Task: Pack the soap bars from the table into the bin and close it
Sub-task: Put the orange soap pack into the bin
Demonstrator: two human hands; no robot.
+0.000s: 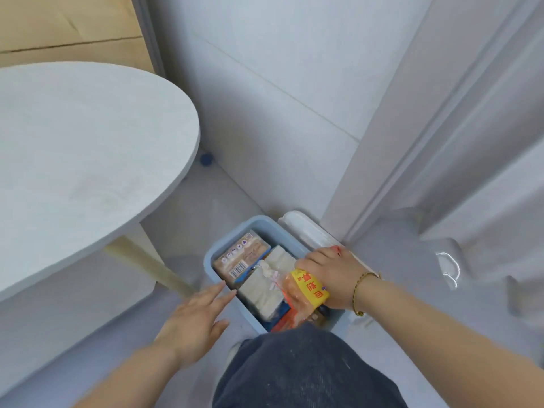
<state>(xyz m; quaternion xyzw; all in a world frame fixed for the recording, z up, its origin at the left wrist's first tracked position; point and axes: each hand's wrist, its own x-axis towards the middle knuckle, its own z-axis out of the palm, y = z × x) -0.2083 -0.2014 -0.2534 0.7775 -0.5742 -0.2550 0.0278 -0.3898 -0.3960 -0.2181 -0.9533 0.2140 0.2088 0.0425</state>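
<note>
- The right hand (329,275) reaches down into the light blue bin (216,251) on the floor, its fingers curled around a clear packet with a yellow label (307,290); the packet sits under the palm, at the near right end of the bin.
- A thin gold bracelet (360,293) circles the wrist just behind that grip.
- The left hand (195,319) hangs open, fingers spread and straight, holding nothing; its fingertips are at the bin's left rim, and I cannot tell whether they touch it.
- Just ahead of the left fingertips, inside the bin, lies a wrapped soap bar with a barcode (241,256), at the far left end.
- Between the two hands, white wrapped soap bars (265,287) lie side by side in the middle of the bin, just left of the held packet.
- Beyond the right knuckles, the white lid (303,228) lies off the bin, against its far right side.
- Well to the left of the left hand stands the round pale table (82,160).
- A knee in dark fabric (303,369) sits below and between both wrists.
</note>
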